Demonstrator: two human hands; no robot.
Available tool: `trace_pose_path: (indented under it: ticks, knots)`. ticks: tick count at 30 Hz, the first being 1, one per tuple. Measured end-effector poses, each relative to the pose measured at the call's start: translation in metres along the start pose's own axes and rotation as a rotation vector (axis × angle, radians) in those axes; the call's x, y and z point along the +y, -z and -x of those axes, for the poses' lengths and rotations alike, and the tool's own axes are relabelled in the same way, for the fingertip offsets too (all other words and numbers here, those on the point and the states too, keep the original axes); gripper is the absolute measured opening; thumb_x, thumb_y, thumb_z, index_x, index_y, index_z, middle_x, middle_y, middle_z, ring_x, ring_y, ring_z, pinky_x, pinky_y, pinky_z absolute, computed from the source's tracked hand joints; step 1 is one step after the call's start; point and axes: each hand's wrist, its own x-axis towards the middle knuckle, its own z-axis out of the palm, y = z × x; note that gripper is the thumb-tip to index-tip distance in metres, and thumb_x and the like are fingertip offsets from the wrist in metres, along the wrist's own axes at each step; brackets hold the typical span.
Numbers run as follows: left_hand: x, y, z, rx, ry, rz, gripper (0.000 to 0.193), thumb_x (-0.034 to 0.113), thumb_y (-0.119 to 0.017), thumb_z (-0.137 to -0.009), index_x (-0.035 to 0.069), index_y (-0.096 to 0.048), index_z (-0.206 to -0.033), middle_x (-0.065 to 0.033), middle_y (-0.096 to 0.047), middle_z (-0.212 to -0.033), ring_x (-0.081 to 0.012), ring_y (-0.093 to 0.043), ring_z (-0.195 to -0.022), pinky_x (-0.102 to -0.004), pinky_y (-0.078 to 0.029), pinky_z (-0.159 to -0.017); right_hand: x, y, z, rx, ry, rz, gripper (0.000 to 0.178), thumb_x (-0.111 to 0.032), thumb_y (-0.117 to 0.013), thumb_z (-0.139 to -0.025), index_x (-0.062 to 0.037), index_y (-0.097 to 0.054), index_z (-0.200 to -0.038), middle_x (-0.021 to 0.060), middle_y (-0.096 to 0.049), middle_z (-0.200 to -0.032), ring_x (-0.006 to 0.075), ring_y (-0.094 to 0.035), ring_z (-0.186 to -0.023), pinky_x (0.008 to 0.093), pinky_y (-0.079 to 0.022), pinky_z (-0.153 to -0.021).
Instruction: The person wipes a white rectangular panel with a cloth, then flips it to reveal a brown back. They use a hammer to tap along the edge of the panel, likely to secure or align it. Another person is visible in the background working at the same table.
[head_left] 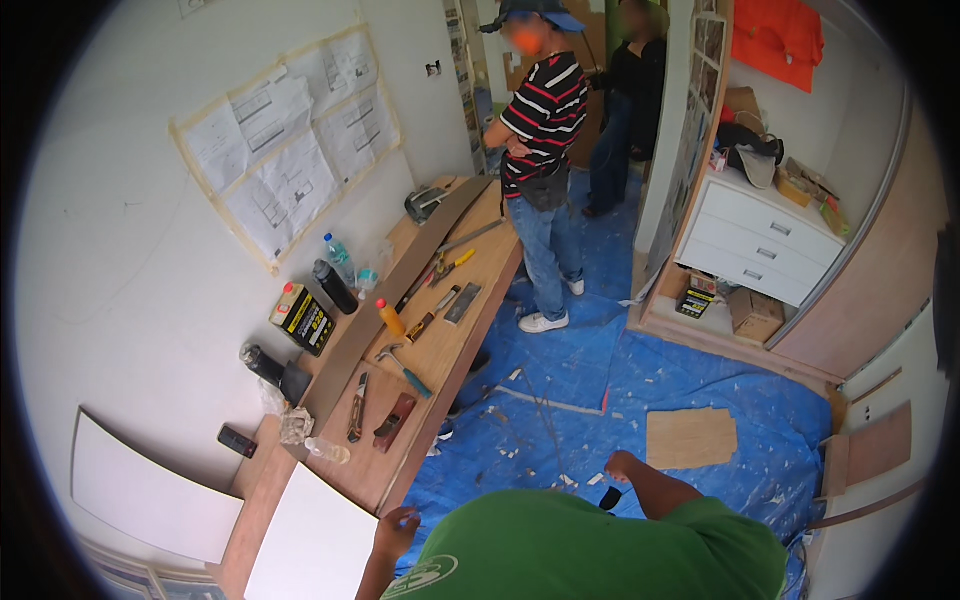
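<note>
My left hand (398,532) is beside the near corner of a white panel (310,540) on the wooden worktop, its fingers loosely bent and somewhat apart. Nothing shows in it. My right hand (624,466) is closed in front of me, over the blue floor sheet. Whatever it holds, if anything, is hidden. Just below it shows a small black thing (610,498) whose kind I cannot make out. On the worktop closest to my left hand lie a clear bottle (328,451), a hand plane (394,422) and a utility knife (357,408).
Along the worktop (480,215) are a hammer (404,370), an orange bottle (390,317) and a long brown strip (395,262). A person (545,150) stands at its far end, another (625,110) behind. A brown board (690,438) lies on the blue sheet (570,350).
</note>
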Motion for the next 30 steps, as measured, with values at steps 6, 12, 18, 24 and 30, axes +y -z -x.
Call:
trace_pose_path:
  ticks: [6,12,18,24,30]
  knots:
    - [-0.004,-0.024,0.011,-0.112,-0.121,-0.053,0.032,0.026,-0.075,-0.092,0.007,-0.075,-0.116,-0.0180,-0.077,-0.108,-0.0294,-0.075,-0.102,-0.0378,-0.058,-0.087,-0.001,0.012,-0.009,0.001,-0.298,-0.498,0.017,-0.027,-0.052,-0.091,-0.0145,-0.061,-0.084,0.0071,-0.049,-0.072,0.0253,-0.054,-0.063,0.0442,-0.040,-0.051]
    - [-0.006,-0.030,0.024,-0.197,-0.093,-0.041,0.032,0.027,-0.075,-0.092,0.007,-0.075,-0.116,-0.0179,-0.077,-0.108,-0.0294,-0.075,-0.102,-0.0378,-0.058,-0.087,-0.038,0.013,0.024,-0.099,-0.302,-0.315,0.027,-0.022,-0.056,-0.088,-0.0024,-0.074,-0.083,0.0157,-0.071,-0.078,0.0296,-0.072,-0.070,0.0461,-0.056,-0.060]
    - [-0.012,-0.030,0.034,-0.223,-0.058,-0.040,0.032,0.028,-0.075,-0.092,0.007,-0.075,-0.116,-0.0178,-0.077,-0.108,-0.0293,-0.075,-0.102,-0.0378,-0.058,-0.087,-0.065,0.014,0.061,0.050,-0.388,-0.345,0.027,-0.027,-0.062,-0.088,-0.0031,-0.073,-0.080,0.0139,-0.071,-0.075,0.0277,-0.070,-0.064,0.0434,-0.057,-0.057]
    - [-0.018,-0.037,0.044,-0.249,-0.048,-0.036,0.032,0.028,-0.074,-0.092,0.007,-0.075,-0.116,-0.0177,-0.077,-0.108,-0.0293,-0.075,-0.102,-0.0378,-0.058,-0.087,-0.056,0.013,0.061,0.047,-0.448,-0.426,0.022,-0.029,-0.070,-0.089,-0.0082,-0.070,-0.083,0.0068,-0.068,-0.072,0.0215,-0.065,-0.061,0.0387,-0.055,-0.055]
    - [-0.012,-0.043,0.047,-0.273,-0.060,-0.030,0.032,0.029,-0.074,-0.093,0.007,-0.075,-0.116,-0.0177,-0.077,-0.108,-0.0292,-0.075,-0.102,-0.0378,-0.058,-0.087,-0.040,0.005,0.053,-0.152,-0.379,-0.692,0.016,-0.026,-0.070,-0.088,-0.0121,-0.067,-0.080,0.0036,-0.064,-0.068,0.0181,-0.061,-0.056,0.0361,-0.049,-0.049]
